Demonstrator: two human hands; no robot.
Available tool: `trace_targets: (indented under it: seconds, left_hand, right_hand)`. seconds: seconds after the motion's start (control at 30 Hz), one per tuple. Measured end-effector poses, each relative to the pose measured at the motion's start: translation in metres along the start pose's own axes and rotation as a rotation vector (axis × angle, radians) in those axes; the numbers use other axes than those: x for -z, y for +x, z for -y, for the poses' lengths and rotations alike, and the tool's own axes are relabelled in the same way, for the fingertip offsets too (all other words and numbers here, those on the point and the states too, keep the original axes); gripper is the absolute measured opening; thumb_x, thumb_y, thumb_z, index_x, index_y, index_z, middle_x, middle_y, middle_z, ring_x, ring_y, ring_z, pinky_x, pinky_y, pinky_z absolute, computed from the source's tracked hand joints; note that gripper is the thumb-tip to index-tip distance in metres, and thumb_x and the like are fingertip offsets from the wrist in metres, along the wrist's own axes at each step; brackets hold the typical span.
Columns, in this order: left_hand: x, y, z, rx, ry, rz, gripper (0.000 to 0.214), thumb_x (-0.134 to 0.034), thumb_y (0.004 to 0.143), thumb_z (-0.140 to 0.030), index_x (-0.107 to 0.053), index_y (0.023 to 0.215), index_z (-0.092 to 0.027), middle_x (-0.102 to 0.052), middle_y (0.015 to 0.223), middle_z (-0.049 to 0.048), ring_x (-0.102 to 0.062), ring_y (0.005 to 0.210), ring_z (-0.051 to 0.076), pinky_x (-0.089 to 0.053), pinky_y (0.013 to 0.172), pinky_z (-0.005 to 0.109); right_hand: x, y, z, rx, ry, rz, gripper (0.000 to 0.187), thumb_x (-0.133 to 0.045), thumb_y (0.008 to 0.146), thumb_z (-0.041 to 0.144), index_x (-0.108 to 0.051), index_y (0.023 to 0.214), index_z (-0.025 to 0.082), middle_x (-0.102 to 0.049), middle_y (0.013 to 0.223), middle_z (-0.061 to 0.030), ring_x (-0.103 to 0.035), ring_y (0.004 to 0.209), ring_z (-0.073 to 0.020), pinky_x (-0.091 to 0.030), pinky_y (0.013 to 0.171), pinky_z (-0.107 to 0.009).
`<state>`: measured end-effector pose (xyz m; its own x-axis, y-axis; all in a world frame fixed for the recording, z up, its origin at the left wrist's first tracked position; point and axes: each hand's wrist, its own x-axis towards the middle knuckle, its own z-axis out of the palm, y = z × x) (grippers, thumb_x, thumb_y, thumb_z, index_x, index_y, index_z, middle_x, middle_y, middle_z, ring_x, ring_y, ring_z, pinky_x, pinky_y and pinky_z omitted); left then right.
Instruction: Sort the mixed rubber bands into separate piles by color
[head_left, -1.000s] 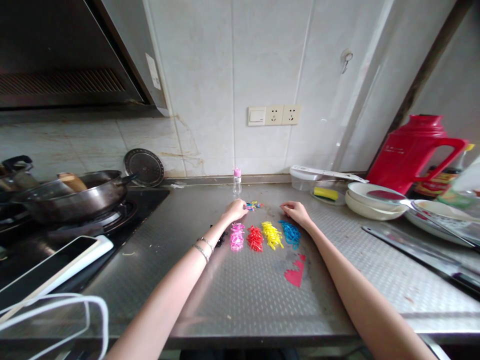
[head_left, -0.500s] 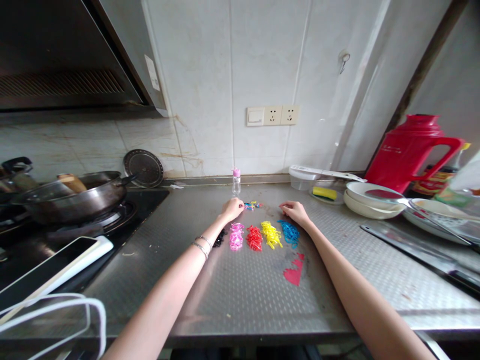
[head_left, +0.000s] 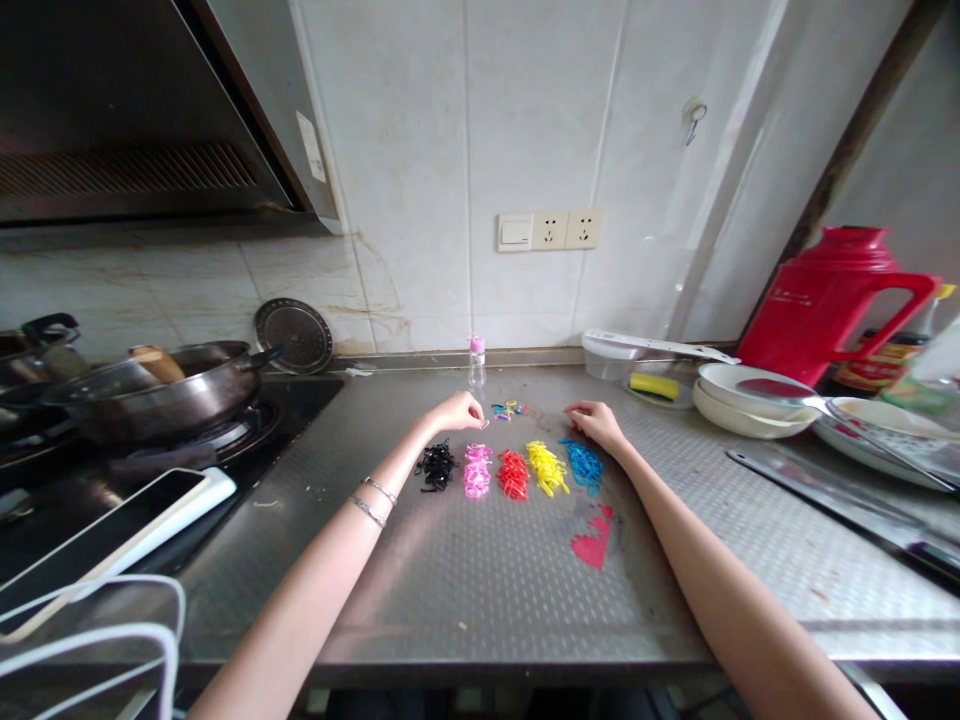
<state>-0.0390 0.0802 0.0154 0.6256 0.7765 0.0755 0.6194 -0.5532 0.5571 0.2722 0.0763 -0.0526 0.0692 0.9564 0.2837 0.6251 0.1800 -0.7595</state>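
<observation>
Five sorted piles of small rubber bands lie in a row on the steel counter [head_left: 487, 580]: black [head_left: 435, 465], pink [head_left: 477, 470], red [head_left: 514, 474], yellow [head_left: 546, 468] and blue [head_left: 583, 465]. Behind them sits a small mixed-colour heap [head_left: 508, 409]. My left hand [head_left: 456, 411] hovers above the black and pink piles, left of the mixed heap. Its fingertips are pinched together on something too small to name. My right hand [head_left: 596, 421] rests on the counter just behind the blue pile, fingers curled with nothing visible in them.
A small clear bottle with a pink cap [head_left: 475, 362] stands by the wall. A red scrap [head_left: 592, 546] lies nearer me. A wok [head_left: 150, 395] sits on the stove at left, with a phone [head_left: 112, 535] in front. Bowls [head_left: 739, 400], a sponge [head_left: 652, 385] and a red thermos [head_left: 832, 300] stand at right.
My left hand has pulled back left from the mixed heap with its fingers pinched, uncovering the black pile. My right hand has stayed put.
</observation>
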Motion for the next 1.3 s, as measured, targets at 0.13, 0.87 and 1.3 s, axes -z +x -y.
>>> trace_targets:
  seconds: [0.13,0.87,1.3]
  left_hand:
    - [0.009,-0.013,-0.005,0.047,-0.006,0.199,0.015,-0.061,0.060,-0.019,-0.070,0.069,-0.013,-0.067,0.065,0.0027,-0.054,0.058,0.011,-0.036,0.054,0.019]
    - [0.000,-0.035,0.060,0.314,-0.179,-0.254,0.029,-0.052,0.070,-0.035,-0.065,0.063,-0.011,-0.056,0.051,0.0009,-0.042,0.047,0.008,-0.032,0.049,0.020]
    - [-0.005,-0.029,0.068,0.243,-0.148,-0.208,0.028,-0.048,0.069,-0.035,-0.061,0.063,-0.011,-0.055,0.056,0.0005,-0.047,0.054,0.010,-0.033,0.054,0.022]
  right_hand:
    - [-0.001,0.002,-0.003,0.005,0.002,-0.001,0.030,-0.047,0.066,0.027,-0.067,0.083,0.014,-0.060,0.054,-0.0010,-0.051,0.047,-0.0103,-0.039,0.046,-0.018]
    - [-0.002,0.001,-0.006,0.024,-0.046,0.026,0.030,-0.046,0.066,0.026,-0.066,0.084,0.014,-0.062,0.056,-0.0007,-0.055,0.051,-0.0122,-0.041,0.052,-0.020]
    - [-0.012,0.001,0.035,0.201,-0.244,0.095,0.024,-0.050,0.066,0.025,-0.068,0.079,0.016,-0.065,0.066,-0.0019,-0.057,0.062,-0.0129,-0.040,0.058,-0.020]
